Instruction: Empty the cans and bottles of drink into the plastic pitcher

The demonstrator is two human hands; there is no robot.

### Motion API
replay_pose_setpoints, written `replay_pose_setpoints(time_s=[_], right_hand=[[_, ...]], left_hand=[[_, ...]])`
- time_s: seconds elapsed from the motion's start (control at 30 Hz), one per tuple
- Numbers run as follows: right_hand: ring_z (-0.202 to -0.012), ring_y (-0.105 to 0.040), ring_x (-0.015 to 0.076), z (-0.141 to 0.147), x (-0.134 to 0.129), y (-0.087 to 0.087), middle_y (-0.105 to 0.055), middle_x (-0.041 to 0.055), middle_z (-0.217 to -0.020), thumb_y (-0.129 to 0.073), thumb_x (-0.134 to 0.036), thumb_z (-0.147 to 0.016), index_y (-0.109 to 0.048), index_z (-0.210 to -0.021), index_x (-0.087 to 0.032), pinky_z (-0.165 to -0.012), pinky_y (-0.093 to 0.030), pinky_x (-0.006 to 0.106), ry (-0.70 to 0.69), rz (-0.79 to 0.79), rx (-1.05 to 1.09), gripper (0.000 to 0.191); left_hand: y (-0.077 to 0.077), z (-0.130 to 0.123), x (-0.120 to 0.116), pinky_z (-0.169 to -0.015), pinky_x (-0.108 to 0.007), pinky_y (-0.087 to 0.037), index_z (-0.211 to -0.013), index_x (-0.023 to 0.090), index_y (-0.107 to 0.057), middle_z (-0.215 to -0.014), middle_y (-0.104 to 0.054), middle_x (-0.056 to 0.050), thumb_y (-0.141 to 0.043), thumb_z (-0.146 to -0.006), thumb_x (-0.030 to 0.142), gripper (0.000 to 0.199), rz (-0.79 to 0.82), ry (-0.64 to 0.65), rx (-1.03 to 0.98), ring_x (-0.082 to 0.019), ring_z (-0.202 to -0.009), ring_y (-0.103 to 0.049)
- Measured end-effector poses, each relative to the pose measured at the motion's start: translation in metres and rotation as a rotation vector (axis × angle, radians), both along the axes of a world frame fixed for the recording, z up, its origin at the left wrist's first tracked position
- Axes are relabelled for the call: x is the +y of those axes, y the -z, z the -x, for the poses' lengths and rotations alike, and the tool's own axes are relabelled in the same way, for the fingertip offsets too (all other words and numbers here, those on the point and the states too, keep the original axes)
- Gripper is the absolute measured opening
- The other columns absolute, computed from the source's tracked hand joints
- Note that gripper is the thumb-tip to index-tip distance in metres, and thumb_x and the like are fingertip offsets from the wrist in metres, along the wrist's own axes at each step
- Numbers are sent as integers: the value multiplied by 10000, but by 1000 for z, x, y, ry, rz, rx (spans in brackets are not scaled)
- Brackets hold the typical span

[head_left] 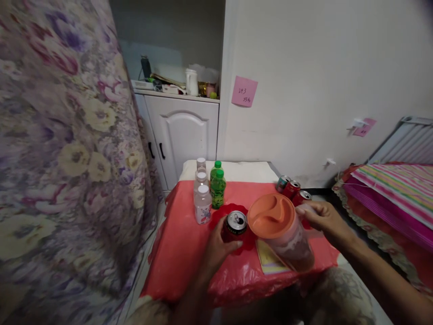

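My left hand (216,248) is wrapped around a dark red drink can (237,223) whose top is opened. In my right hand (320,216) is the handle of a clear plastic pitcher (294,248), tilted toward the can. An orange lid (272,212) covers the pitcher, and its edge is close to the can's rim; whether they touch I cannot tell. Brownish liquid shows inside the pitcher. Beneath the can lies a red scalloped dish (250,241). A yellow printed sheet (269,259) is partly hidden under the pitcher.
Several bottles stand at the back left: clear ones with white caps (203,207) and green ones (218,189). Several cans (291,187) stand at the back right, partly behind the pitcher. A red plastic cover (176,257) lies over the table. A floral curtain (77,158) hangs at left.
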State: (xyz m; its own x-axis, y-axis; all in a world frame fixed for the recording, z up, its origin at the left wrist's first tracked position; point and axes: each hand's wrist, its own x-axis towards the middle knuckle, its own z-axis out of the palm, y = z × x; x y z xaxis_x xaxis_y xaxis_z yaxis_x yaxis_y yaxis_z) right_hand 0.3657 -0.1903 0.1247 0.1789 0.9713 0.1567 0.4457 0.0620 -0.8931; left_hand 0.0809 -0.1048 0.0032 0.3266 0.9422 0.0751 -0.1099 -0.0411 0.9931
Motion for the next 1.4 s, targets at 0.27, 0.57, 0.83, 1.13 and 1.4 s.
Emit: replay_pose_setpoints(time_s=[0.27, 0.57, 0.83, 1.13, 1.4], right_hand=[[-457, -208, 80, -3, -3, 20, -271, -86, -464, -701, -452, -764, -405, -495, -212, -448, -139, 271, 239, -275, 440, 467], [-436, -223, 86, -9, 19, 55, -279, -90, -483, -656, -432, -792, -422, -527, -224, -434, -161, 267, 354, -412, 467, 411], [-443, -219, 90, -13, 38, 84, -275, -89, -490, -638, -440, -800, -400, -536, -233, -423, -168, 263, 393, -442, 496, 412], [-453, -226, 92, -18, 41, 97, -268, -85, -513, -606, -451, -830, -371, -545, -233, -438, -177, 267, 407, -452, 457, 429], [-480, -306, 104, -25, 32, 113, -356, -72, -544, -602, -531, -842, -448, -612, -227, -456, -251, 250, 444, -414, 393, 411]], left_hand=[[7, 5, 8, -1092, -499, -409, -1295, 187, -557, -1293, -666, -124, -880, -524, 275, 841, 7, -7, 14, -368, -1261, -557], [13, 4, 13, -1068, -480, -440, -1314, 160, -513, -1299, -656, -150, -881, -529, 306, 879, 29, -49, 67, -364, -1245, -576], [19, 6, 17, -1073, -509, -429, -1304, 151, -529, -1296, -658, -161, -882, -530, 335, 870, 15, -67, 104, -375, -1245, -574], [20, 5, 17, -1049, -509, -461, -1316, 151, -536, -1269, -682, -156, -896, -505, 338, 907, 45, -86, 128, -374, -1219, -599], [15, 1, 13, -1047, -502, -466, -1298, 155, -548, -1251, -690, -152, -891, -489, 319, 893, 58, -63, 144, -378, -1209, -607]])
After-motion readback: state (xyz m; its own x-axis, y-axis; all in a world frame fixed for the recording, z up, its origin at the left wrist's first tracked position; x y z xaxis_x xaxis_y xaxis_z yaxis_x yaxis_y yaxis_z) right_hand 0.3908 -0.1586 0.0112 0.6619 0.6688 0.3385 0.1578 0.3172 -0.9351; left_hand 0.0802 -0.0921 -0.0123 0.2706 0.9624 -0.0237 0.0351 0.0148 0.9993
